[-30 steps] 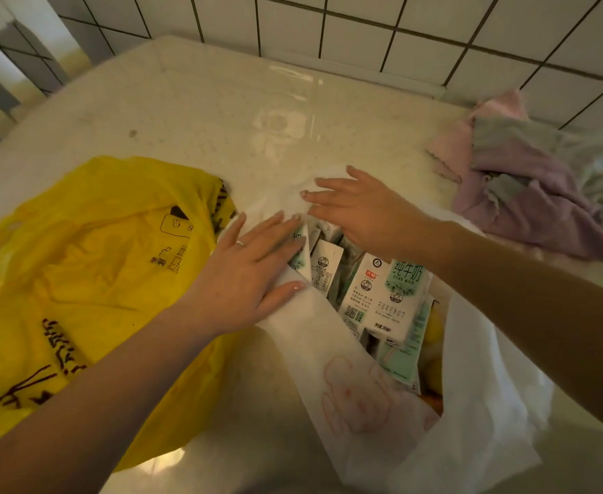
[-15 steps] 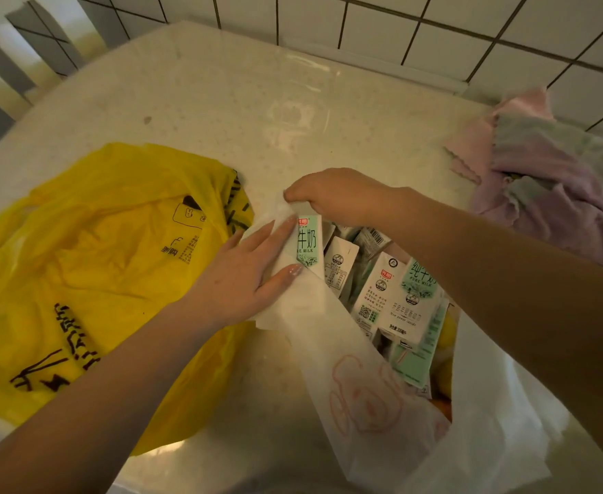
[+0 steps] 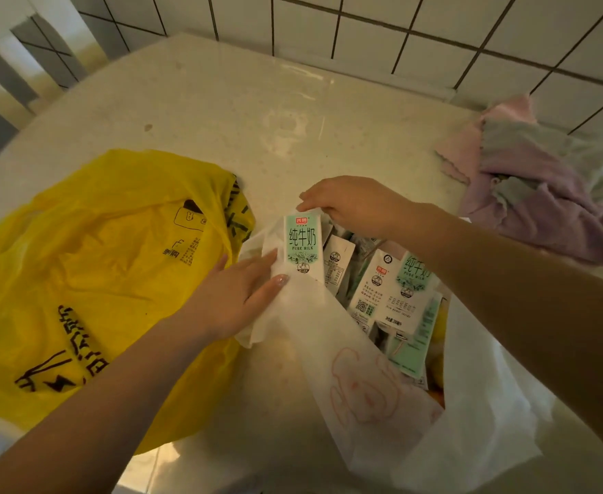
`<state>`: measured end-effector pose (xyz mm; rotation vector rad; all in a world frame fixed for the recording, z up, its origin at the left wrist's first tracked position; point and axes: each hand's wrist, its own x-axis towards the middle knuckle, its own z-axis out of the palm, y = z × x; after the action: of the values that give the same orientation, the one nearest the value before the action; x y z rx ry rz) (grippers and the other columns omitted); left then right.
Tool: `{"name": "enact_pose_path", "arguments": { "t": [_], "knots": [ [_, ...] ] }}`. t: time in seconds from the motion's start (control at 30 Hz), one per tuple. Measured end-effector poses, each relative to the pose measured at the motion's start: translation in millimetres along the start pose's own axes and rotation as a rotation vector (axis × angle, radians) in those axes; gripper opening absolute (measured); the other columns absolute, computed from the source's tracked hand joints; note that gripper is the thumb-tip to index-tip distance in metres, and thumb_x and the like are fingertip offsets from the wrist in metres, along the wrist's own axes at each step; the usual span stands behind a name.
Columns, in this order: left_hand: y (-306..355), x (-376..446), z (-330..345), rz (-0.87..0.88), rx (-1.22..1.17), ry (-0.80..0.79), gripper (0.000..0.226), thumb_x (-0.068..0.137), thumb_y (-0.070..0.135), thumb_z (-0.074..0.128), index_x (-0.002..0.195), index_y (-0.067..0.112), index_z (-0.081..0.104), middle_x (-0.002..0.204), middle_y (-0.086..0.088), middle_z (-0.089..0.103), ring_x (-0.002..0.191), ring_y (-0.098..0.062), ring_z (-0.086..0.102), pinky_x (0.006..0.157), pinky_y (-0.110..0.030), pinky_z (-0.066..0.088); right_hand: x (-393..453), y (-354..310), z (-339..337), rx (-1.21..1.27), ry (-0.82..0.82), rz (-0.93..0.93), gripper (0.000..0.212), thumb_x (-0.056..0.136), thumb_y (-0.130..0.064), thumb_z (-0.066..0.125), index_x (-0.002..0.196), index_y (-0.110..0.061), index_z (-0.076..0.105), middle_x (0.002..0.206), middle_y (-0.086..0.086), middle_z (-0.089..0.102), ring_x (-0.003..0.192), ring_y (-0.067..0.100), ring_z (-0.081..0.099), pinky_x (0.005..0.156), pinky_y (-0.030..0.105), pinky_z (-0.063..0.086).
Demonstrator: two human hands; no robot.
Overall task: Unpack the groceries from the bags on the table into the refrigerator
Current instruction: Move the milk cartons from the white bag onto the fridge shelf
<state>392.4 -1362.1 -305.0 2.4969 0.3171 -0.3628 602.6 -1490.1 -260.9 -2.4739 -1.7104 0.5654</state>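
Note:
A white bag (image 3: 374, 397) with a pink drawing lies open on the table, with several green-and-white milk cartons (image 3: 396, 294) inside. My right hand (image 3: 353, 203) grips the top of one upright milk carton (image 3: 301, 246), which stands half out of the bag's mouth. My left hand (image 3: 237, 297) presses flat on the bag's left edge, fingers touching the white material beside that carton. Something yellow or orange shows deep in the bag, partly hidden. A yellow plastic bag (image 3: 107, 279) with black print lies flat to the left.
The pale round table (image 3: 257, 112) stands against a white tiled wall (image 3: 399, 26). A crumpled pink, purple and grey cloth (image 3: 538, 180) lies at the far right. A chair back shows at the upper left, past the table edge.
My right hand closed on one milk carton and has lifted it upright out of the bag. My left hand stayed on the bag's edge.

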Motion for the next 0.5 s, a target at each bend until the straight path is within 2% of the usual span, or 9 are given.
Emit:
{"name": "enact_pose_path", "arguments": {
  "t": [0.07,0.13,0.2,0.27,0.33,0.4,0.5],
  "knots": [
    [7,-2,-13,-0.037,0.024,0.069,0.108,0.061,0.089,-0.005,0.145,0.03,0.031,0.155,0.004,0.022,0.143,-0.013,0.013,0.116,-0.046,0.004,-16,1,-11,-0.007,0.079,0.012,0.044,0.095,-0.006,0.041,0.13,-0.029,0.053,0.141,-0.008,0.046,0.129,0.013,0.041,0.1,0.03,0.036],
    [17,-2,-25,-0.041,0.017,0.195,0.095,0.068,0.081,0.009,0.142,0.028,0.037,0.156,0.001,0.016,0.144,-0.016,0.009,0.116,-0.049,0.007,-34,4,-22,-0.026,0.144,0.046,0.044,0.095,-0.009,0.043,0.131,-0.032,0.052,0.141,-0.01,0.045,0.13,0.011,0.04,0.101,0.03,0.035],
    [31,0,-34,0.002,0.01,0.311,0.081,0.078,0.072,0.029,0.142,0.023,0.037,0.156,-0.005,0.016,0.144,-0.021,0.01,0.115,-0.05,0.013,-57,9,-29,-0.027,0.198,0.09,0.044,0.095,-0.009,0.045,0.131,-0.032,0.052,0.141,-0.011,0.046,0.13,0.011,0.04,0.103,0.034,0.036],
    [46,3,-37,0.035,0.006,0.335,0.069,0.087,0.056,0.048,0.144,0.02,0.033,0.156,-0.004,0.016,0.144,-0.02,0.008,0.117,-0.042,0.014,-81,12,-33,-0.019,0.223,0.131,0.043,0.094,-0.008,0.046,0.131,-0.03,0.052,0.139,-0.008,0.048,0.129,0.013,0.042,0.103,0.038,0.037],
    [61,7,-35,0.055,0.022,0.311,0.066,0.09,0.047,0.052,0.146,0.021,0.028,0.157,-0.001,0.015,0.144,-0.017,0.007,0.115,-0.036,0.014,-104,12,-34,-0.028,0.186,0.19,0.043,0.094,-0.008,0.046,0.131,-0.028,0.052,0.14,-0.006,0.048,0.129,0.013,0.042,0.104,0.04,0.038],
    [74,11,-30,0.046,0.064,0.279,0.069,0.09,0.049,0.049,0.148,0.024,0.021,0.157,-0.001,0.012,0.144,-0.019,0.009,0.115,-0.037,0.016,-124,8,-29,-0.075,0.101,0.226,0.045,0.094,-0.008,0.046,0.133,-0.031,0.05,0.142,-0.007,0.046,0.13,0.013,0.041,0.103,0.042,0.039],
    [85,17,-20,-0.001,0.159,0.225,0.072,0.09,0.055,0.045,0.149,0.025,0.014,0.158,-0.004,0.008,0.144,-0.024,0.007,0.115,-0.04,0.013,-142,-2,-17,-0.159,-0.054,0.17,0.046,0.093,-0.014,0.048,0.136,-0.031,0.046,0.145,-0.008,0.041,0.131,0.014,0.039,0.101,0.039,0.042]
  ]
}}
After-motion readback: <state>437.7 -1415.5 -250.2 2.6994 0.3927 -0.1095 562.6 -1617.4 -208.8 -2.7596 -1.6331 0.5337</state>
